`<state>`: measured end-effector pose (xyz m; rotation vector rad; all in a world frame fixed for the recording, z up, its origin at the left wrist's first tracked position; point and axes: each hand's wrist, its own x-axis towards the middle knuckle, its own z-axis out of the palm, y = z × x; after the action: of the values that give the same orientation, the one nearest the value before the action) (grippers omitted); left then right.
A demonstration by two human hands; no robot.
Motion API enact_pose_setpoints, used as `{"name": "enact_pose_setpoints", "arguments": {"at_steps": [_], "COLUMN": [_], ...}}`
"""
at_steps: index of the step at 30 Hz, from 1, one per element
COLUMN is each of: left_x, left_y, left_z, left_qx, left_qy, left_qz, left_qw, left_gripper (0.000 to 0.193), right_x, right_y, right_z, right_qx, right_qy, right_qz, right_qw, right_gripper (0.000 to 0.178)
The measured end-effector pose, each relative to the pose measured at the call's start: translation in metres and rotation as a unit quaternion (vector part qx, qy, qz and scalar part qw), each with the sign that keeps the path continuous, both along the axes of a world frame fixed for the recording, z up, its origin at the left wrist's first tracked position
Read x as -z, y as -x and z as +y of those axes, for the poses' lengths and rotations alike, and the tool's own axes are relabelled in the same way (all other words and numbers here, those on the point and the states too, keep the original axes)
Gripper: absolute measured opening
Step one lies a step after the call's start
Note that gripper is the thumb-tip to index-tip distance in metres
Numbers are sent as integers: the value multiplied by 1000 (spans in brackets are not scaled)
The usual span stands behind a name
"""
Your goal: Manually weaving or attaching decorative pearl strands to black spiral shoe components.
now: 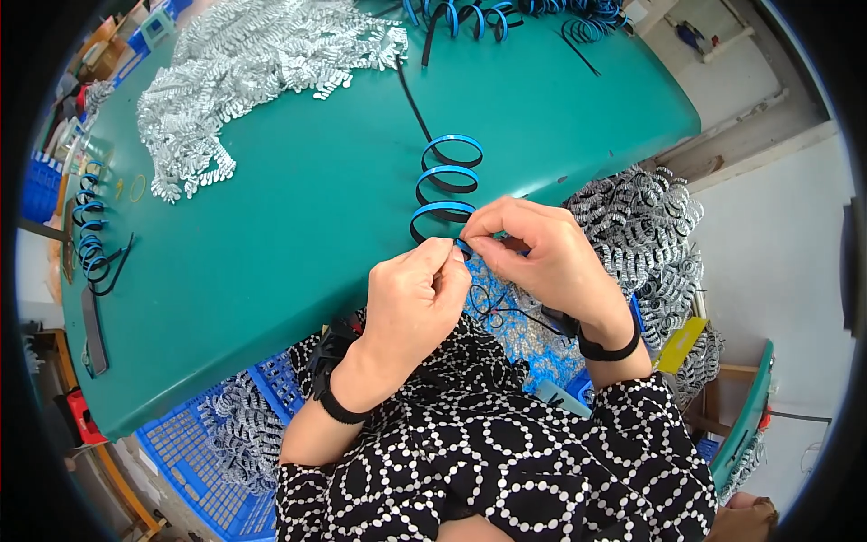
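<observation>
Over the near edge of the green table, both of my hands meet at the lower end of a coiled black and blue strip. My left hand is closed, thumb and forefinger pinching the strip end. From the right, my right hand pinches at the same spot with its fingertips. The exact bit between the fingers is small and partly covered. Several loose loops stretch away from my hands across the tabletop, ending in a straight black tail.
A heap of silvery white strips lies on the table's far left. More black and blue coils sit along the far edge, another coil at the left. Below are a blue basket and piled black and white coils.
</observation>
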<state>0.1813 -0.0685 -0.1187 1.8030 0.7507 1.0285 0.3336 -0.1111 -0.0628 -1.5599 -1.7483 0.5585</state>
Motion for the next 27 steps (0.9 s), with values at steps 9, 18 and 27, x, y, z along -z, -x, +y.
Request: {"name": "enact_pose_setpoints", "arguments": {"at_steps": [9,18,27], "left_x": [1,-2,0], "left_y": [-5,-1,12], "left_z": [-2,2,17], "left_qx": [-25,-23,208], "left_qy": [-86,-10,209], "left_qz": [31,-16,-305], "left_qw": [996,1000,905], "left_gripper": [13,14,59], "right_x": [6,13,36], "right_y": [7,8,28], "right_z": [-6,0,33], "right_qx": [24,84,-37], "right_qy": [-26,30,-46], "right_qz": [-79,239,734], "right_qw": [996,967,676], "right_gripper": [8,3,7]}}
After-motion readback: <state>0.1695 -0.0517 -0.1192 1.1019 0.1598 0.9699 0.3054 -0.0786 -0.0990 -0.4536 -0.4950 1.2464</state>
